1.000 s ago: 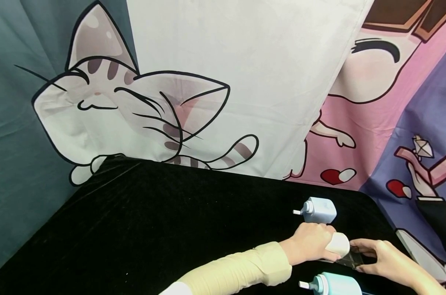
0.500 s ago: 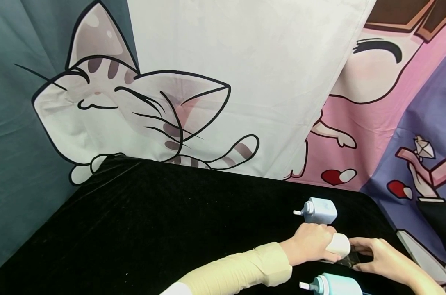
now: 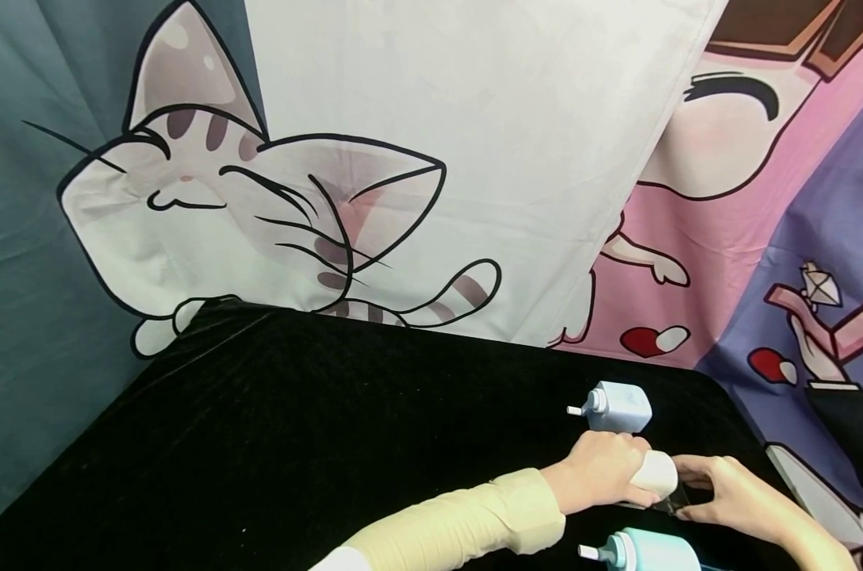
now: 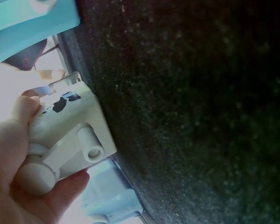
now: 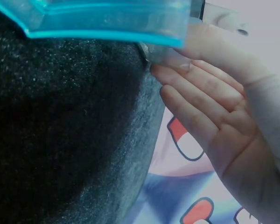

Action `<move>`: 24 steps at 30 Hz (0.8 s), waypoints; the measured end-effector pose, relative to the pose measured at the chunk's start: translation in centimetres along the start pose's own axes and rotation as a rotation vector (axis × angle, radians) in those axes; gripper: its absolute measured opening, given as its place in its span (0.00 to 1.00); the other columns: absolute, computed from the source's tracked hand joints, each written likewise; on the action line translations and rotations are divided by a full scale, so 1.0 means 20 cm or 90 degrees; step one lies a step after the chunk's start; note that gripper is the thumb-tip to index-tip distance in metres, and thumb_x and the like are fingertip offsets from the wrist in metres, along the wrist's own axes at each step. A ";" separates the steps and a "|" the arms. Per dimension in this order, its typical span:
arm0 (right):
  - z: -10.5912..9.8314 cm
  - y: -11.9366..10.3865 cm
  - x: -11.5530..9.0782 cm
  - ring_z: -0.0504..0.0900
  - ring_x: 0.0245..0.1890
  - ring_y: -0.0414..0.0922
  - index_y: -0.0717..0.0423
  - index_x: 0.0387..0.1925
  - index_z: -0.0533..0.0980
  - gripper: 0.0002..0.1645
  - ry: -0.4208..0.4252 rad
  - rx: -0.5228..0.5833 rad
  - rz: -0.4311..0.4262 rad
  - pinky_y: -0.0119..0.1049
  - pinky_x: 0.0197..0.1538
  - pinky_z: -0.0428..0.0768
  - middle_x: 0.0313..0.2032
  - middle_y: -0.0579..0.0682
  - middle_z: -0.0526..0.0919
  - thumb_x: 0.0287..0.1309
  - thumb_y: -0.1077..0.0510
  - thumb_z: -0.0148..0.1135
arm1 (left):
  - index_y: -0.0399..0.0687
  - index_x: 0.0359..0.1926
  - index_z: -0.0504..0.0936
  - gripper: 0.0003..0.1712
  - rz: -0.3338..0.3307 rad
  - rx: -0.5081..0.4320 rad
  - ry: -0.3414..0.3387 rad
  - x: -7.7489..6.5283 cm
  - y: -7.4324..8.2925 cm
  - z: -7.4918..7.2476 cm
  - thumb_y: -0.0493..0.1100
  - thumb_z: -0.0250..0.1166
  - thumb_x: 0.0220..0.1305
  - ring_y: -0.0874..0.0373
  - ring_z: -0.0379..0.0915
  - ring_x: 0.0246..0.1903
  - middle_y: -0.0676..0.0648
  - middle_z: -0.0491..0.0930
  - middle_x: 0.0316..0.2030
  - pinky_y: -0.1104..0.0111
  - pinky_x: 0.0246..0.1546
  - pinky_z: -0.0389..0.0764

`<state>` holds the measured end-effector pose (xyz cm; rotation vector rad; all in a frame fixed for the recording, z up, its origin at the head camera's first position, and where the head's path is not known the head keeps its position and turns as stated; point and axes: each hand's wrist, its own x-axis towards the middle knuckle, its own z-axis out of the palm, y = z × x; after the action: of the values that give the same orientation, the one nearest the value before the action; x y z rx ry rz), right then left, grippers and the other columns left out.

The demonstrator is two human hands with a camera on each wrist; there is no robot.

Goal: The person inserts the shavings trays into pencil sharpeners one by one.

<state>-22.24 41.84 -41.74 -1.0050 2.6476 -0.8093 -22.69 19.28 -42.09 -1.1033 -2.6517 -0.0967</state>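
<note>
My left hand (image 3: 603,468) grips a white pump bottle (image 3: 656,473), which lies on its side at the right of the black cloth. In the left wrist view, the white pump bottle (image 4: 79,114) shows its spout and dark cow-like patches. At the bottle's base end, my right hand (image 3: 742,496) holds a clear plastic holder (image 3: 677,500) between thumb and fingers. The clear holder (image 4: 73,80) overlaps the base end in the left wrist view. Fingers and the bottle hide much of it. In the right wrist view, my right hand (image 5: 219,102) has its fingers extended past the thumb.
A pale blue pump bottle (image 3: 623,407) lies just beyond my left hand. Nearer me lies a turquoise pump bottle (image 3: 653,549), cut by the frame's bottom edge. Black cloth (image 3: 296,444) covers the table, with printed curtains (image 3: 510,159) behind.
My right hand has moved slightly left toward the white pump bottle, bringing the clear holder with it; less of the holder shows now. My left hand stays in place.
</note>
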 end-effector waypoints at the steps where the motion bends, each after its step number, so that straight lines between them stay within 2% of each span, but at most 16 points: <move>1: 0.00 0.00 0.00 0.78 0.37 0.34 0.62 0.43 0.74 0.27 0.001 -0.003 -0.002 0.31 0.34 0.79 0.39 0.49 0.81 0.38 0.57 0.72 | 0.64 0.36 0.73 0.25 0.000 -0.001 -0.001 0.00 0.00 0.00 0.73 0.58 0.46 0.73 0.65 0.23 0.65 0.74 0.28 0.78 0.14 0.62; 6: 0.00 -0.01 0.01 0.78 0.37 0.35 0.60 0.43 0.74 0.28 -0.004 -0.008 -0.014 0.32 0.34 0.79 0.39 0.47 0.81 0.38 0.55 0.73 | 0.64 0.35 0.72 0.24 0.001 0.003 0.002 0.00 0.00 0.00 0.73 0.58 0.46 0.73 0.65 0.22 0.65 0.74 0.27 0.78 0.14 0.62; 16: -0.01 -0.04 0.05 0.79 0.36 0.36 0.64 0.44 0.73 0.30 -0.042 0.018 -0.012 0.32 0.33 0.79 0.38 0.49 0.82 0.41 0.52 0.71 | 0.64 0.34 0.72 0.25 -0.001 0.013 0.000 0.01 0.00 0.00 0.74 0.59 0.45 0.72 0.65 0.21 0.64 0.74 0.27 0.77 0.13 0.62; 24: -0.01 -0.05 0.07 0.79 0.35 0.35 0.61 0.42 0.73 0.28 -0.049 0.005 -0.017 0.31 0.33 0.79 0.37 0.45 0.82 0.41 0.49 0.71 | 0.64 0.34 0.73 0.25 0.000 0.007 0.001 0.01 0.01 -0.01 0.74 0.59 0.45 0.73 0.65 0.21 0.64 0.74 0.27 0.78 0.14 0.62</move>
<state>-22.76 40.38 -41.02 -1.0501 2.5692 -0.7702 -22.66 19.41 -41.90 -1.0992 -2.6475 -0.0834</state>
